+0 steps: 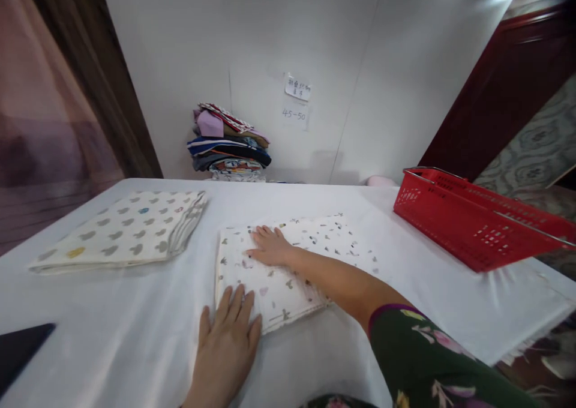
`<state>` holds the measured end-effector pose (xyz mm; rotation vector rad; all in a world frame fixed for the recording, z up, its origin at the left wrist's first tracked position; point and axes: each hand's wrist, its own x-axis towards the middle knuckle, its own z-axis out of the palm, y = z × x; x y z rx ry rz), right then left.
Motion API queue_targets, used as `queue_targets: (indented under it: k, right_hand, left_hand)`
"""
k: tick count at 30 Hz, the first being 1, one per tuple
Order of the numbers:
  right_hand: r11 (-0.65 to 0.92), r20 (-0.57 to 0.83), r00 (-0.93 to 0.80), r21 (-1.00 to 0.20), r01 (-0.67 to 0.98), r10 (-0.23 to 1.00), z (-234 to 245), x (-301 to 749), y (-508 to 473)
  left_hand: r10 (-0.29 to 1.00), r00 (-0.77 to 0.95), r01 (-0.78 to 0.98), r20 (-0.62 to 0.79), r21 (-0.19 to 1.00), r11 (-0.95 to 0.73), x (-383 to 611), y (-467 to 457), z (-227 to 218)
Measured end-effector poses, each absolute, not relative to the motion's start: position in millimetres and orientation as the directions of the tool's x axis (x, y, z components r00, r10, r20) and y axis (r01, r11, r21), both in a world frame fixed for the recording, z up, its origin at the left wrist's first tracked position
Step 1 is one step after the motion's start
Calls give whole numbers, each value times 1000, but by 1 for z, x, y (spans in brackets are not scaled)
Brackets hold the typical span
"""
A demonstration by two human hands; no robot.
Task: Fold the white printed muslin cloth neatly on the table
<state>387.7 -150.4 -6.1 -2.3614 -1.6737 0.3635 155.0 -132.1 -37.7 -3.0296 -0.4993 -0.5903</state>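
A folded white cloth with small printed figures (pixel 315 246) lies flat on the white table (pixel 112 330) in front of me. My left hand (pixel 227 336) rests palm down at the cloth's near left corner, fingers stretched out and together. My right hand (pixel 269 246) lies flat on the cloth's left part, fingers extended toward the far left corner. Neither hand holds anything.
A second folded cloth with heart prints (pixel 126 231) lies at the left. A red plastic basket (pixel 472 222) stands at the right edge. A stack of folded fabrics (pixel 229 144) sits against the back wall. A dark flat object (pixel 20 351) pokes in at the near left.
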Motion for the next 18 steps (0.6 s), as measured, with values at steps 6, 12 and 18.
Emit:
queue_targets:
  k: [6, 12, 18]
  right_hand:
    - [-569, -74, 569, -228, 790, 819, -4, 431, -228]
    - [-676, -134, 664, -212, 706, 735, -15, 466, -258]
    - [-749, -109, 744, -189, 635, 659, -14, 492, -278]
  left_hand:
    - [306, 871, 305, 384, 64, -950, 156, -132, -39]
    - [289, 868, 298, 404, 41, -954, 156, -131, -40]
    - [287, 865, 316, 411, -3, -949, 155, -131, -40]
